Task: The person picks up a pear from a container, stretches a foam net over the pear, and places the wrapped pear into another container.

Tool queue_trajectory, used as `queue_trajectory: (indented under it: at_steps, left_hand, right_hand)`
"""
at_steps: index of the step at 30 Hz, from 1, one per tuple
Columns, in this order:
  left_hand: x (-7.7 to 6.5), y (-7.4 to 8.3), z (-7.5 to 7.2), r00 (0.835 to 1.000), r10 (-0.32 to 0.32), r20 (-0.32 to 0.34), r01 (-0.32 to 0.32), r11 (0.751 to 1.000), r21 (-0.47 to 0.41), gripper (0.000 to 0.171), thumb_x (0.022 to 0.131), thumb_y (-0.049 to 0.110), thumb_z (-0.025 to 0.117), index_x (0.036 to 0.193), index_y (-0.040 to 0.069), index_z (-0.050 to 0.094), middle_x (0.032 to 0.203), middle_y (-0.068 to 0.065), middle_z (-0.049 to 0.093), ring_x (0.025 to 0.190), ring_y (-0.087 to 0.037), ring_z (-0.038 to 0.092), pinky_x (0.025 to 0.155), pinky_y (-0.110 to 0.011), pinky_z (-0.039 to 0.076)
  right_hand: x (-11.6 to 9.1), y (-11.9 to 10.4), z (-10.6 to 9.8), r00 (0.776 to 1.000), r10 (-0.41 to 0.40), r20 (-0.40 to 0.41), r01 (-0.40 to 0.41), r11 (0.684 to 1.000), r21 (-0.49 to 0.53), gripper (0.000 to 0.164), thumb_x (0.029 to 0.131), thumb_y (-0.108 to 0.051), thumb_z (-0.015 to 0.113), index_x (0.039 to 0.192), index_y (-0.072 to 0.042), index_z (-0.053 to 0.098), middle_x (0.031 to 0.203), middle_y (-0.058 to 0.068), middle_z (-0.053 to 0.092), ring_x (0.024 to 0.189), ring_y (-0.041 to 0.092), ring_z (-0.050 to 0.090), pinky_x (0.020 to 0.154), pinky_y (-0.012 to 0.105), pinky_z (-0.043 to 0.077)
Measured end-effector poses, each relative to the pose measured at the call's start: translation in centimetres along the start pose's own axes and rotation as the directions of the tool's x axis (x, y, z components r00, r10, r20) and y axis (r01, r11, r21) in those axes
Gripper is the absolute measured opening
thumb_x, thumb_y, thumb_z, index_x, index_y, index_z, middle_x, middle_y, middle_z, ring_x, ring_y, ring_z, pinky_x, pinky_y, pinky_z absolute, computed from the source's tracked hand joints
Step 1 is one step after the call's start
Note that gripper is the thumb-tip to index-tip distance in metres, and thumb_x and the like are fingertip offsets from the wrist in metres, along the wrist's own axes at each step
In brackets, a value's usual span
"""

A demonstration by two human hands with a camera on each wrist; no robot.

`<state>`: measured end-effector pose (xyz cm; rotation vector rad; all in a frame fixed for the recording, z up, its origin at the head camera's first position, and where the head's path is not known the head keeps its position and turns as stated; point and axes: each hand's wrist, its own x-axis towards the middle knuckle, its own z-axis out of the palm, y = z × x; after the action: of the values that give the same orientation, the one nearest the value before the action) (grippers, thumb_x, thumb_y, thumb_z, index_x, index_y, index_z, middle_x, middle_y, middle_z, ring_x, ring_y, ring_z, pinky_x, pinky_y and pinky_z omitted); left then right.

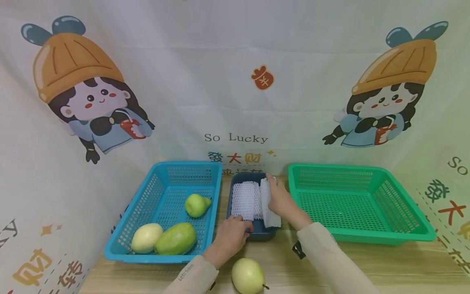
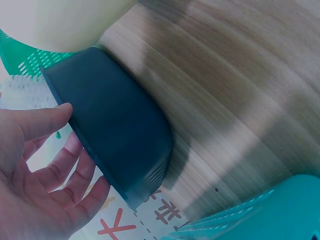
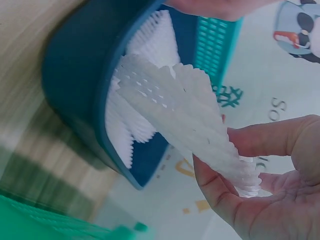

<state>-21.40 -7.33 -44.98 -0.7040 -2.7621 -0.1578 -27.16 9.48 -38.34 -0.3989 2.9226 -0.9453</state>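
Observation:
My right hand (image 1: 280, 199) pinches a white foam fruit net (image 3: 180, 110) between thumb and fingers. The net lies flattened and slants over the opening of a dark blue bin (image 2: 110, 125). More white foam nets (image 1: 247, 201) lie inside this bin. At the bin's near left corner, my left hand (image 1: 231, 234) holds the rim, with the thumb against it and the other fingers curled at the edge. A round yellow-green pear (image 1: 248, 276) sits on the table just in front of the bin, close to the left wrist.
To the left, a blue basket (image 1: 161, 258) contains a green pear (image 1: 196, 205), a pale yellow fruit (image 1: 147, 238) and a green papaya-like fruit (image 1: 177, 239). A green basket (image 1: 341, 236) stands to the right. Behind everything hangs a printed cloth (image 1: 220, 61).

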Motion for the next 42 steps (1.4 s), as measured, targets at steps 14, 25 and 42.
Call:
queue_trajectory:
  at_steps: [14,25,42]
  left_hand:
    - [0.0,0.0,0.3,1.000,-0.007,-0.016,0.007,1.000,0.010,0.010,0.075,0.021,0.075,0.082,0.025,0.068,0.076,0.002,0.062,0.070,-0.017,0.057,0.057,-0.029,0.046]
    - [-0.2,0.1,0.2,0.999,-0.004,-0.035,0.004,1.000,0.003,0.011,0.075,0.019,0.075,0.082,0.024,0.068,0.076,0.001,0.061,0.069,-0.017,0.056,0.056,-0.028,0.045]
    - [-0.4,0.2,0.3,0.999,-0.020,-0.045,0.019,1.000,-0.025,0.011,0.075,0.017,0.074,0.083,0.022,0.069,0.077,0.001,0.060,0.069,-0.016,0.054,0.056,-0.028,0.045]
  right_hand:
    - [-3.6,-0.3,-1.8,0.978,-0.145,-0.147,0.153,0.987,0.042,0.081,0.078,0.010,0.058,0.147,-0.004,0.017,0.141,0.027,0.032,0.098,0.030,0.055,0.070,0.032,0.049]
    - [-6.7,-0.2,-1.3,0.938,-0.231,-0.260,0.244,0.970,0.016,0.076,0.075,0.008,0.065,0.142,0.000,0.029,0.131,0.025,0.044,0.087,0.023,0.048,0.072,0.035,0.045]
    - [-10.9,0.7,0.8,0.910,-0.243,-0.335,0.296,0.948,0.114,0.071,0.070,0.010,0.071,0.132,0.001,0.037,0.126,0.026,0.049,0.110,0.038,0.053,0.088,0.050,0.048]
